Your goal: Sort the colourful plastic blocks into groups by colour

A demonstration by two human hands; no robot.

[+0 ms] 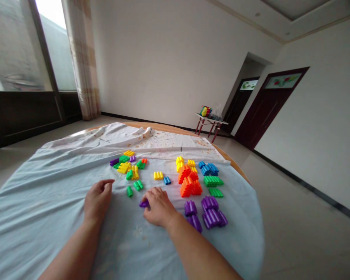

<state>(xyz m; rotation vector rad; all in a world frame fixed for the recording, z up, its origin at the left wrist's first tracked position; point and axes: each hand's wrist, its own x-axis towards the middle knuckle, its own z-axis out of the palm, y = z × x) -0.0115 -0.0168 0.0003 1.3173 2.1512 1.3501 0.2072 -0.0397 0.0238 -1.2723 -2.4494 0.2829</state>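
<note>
My right hand (159, 207) pinches a small purple ribbed plastic block (144, 203) at its fingertips, pressing it near the pale blue cloth (46, 202). My left hand (98, 200) rests on the cloth with loosely curled fingers, holding nothing. Closest to it lie two small green blocks (133, 188). Beyond them is a mixed heap of coloured blocks (126, 165). A yellow block (158, 175) and a blue block (167, 180) lie apart. To the right, blocks stand grouped by colour: orange (188, 181), green (213, 181), blue (208, 168), purple (208, 214).
The cloth covers a round wooden table, whose rim (163, 129) shows at the far side, with a stained white sheet (163, 144) beyond the blocks. A small red-legged folding table (211, 121) holding colourful items stands across the tiled floor, near a dark door (264, 109).
</note>
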